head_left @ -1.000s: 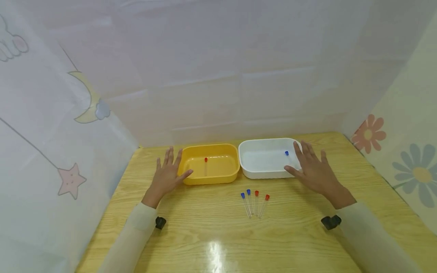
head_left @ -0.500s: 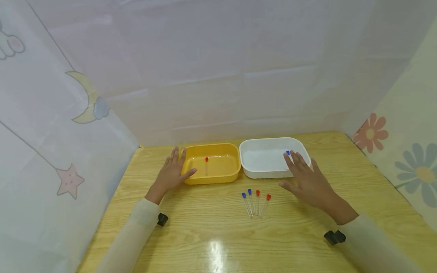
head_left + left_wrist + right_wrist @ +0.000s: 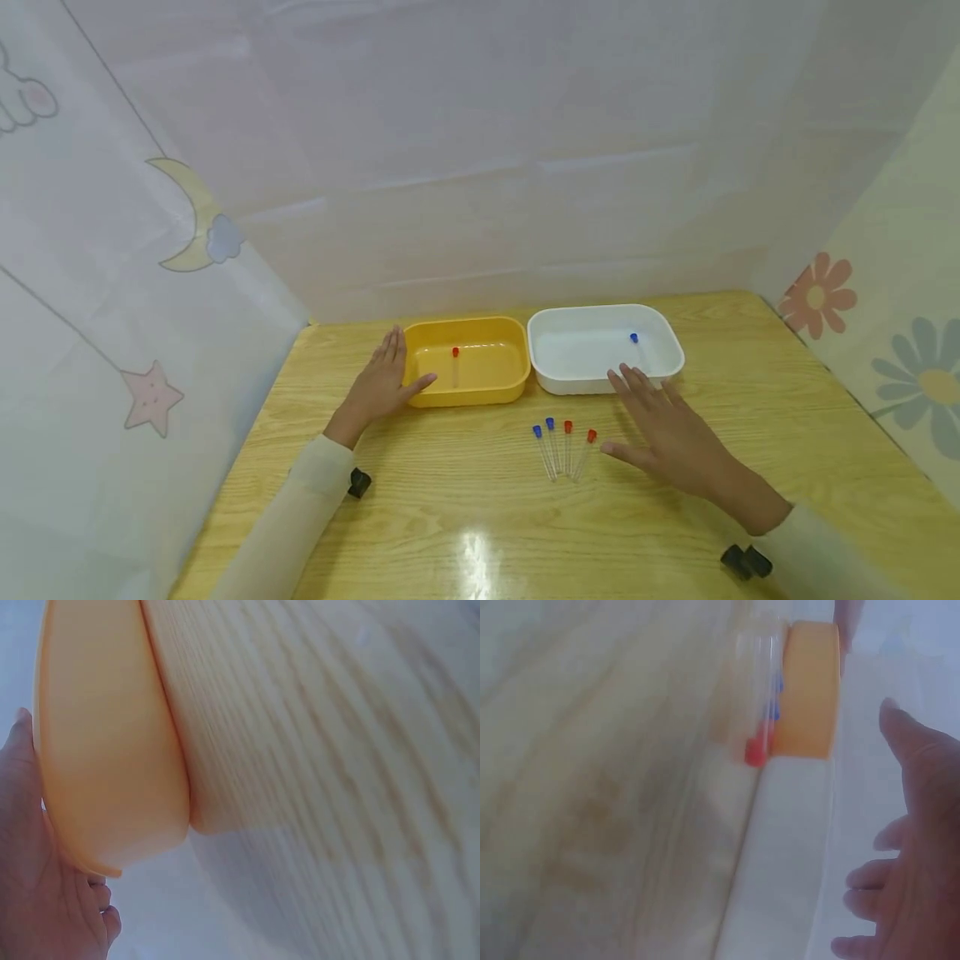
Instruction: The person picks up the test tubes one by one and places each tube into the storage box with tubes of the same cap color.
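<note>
My left hand (image 3: 377, 385) lies along the left end of a yellow tray (image 3: 468, 397), fingers straight and thumb over its near rim. In the left wrist view the hand (image 3: 41, 862) is beside the tray's wall (image 3: 112, 750). Over the front right of a white tray (image 3: 573, 386), my right hand (image 3: 678, 442) hovers with fingers spread and holds nothing. Its thumb points toward slim clear tubes on the table: two blue-capped tubes (image 3: 537, 432) and two red-capped tubes (image 3: 592, 437). One red-capped tube (image 3: 455, 353) lies in the yellow tray; one blue-capped tube (image 3: 634, 338) lies in the white tray.
The two trays stand side by side near the back of the wooden table (image 3: 450, 508). A pale sheet wall (image 3: 465, 208) rises behind them, with printed sheets at left and right. Black straps with small devices (image 3: 746, 562) hang at both wrists.
My right hand has moved back toward me and left, off the white tray's right end, uncovering the blue cap. My left hand has shifted slightly right against the yellow tray, its fingers closing together.
</note>
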The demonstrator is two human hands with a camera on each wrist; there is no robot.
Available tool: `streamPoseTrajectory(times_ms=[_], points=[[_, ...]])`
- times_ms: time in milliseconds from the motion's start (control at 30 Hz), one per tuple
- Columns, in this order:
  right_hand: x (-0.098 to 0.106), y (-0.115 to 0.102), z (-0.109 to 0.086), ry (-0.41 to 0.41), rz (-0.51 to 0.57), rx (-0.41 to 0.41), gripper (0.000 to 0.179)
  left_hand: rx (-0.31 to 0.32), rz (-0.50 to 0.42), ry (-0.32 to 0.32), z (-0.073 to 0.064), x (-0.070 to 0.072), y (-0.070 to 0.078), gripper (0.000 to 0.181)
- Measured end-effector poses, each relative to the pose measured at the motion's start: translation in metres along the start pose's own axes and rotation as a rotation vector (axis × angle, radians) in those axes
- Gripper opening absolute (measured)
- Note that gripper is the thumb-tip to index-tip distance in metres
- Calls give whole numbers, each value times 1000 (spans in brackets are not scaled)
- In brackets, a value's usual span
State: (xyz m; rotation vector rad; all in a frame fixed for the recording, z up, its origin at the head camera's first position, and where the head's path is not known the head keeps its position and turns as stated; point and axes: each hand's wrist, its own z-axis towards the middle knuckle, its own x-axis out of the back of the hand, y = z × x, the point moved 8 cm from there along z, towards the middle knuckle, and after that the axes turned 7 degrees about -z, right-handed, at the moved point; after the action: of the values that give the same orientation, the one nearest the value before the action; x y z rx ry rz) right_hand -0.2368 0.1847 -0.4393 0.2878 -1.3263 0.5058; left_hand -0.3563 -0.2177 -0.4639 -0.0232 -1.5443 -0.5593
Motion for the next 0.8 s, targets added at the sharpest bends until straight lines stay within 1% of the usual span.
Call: streamPoseTrajectory(times_ms=[167,267,467,633,800], points=[[-4,-10,-1,17,15,10,105,3,1,-13,2,0,-2,105],[-8,-15,-2,13,27,-1,105,3,7,-15,3,1,-3,106],[-17,-21,-3,-27,30,-39,101,1,11,-24,5,0,-3,106],[-23,-25,-8,-65,43,-61,98,11,6,-39,3,-4,-3,106],[-27,-29,-10,-77,40,-61,97,3,1,-27,3,-4,-1,104]])
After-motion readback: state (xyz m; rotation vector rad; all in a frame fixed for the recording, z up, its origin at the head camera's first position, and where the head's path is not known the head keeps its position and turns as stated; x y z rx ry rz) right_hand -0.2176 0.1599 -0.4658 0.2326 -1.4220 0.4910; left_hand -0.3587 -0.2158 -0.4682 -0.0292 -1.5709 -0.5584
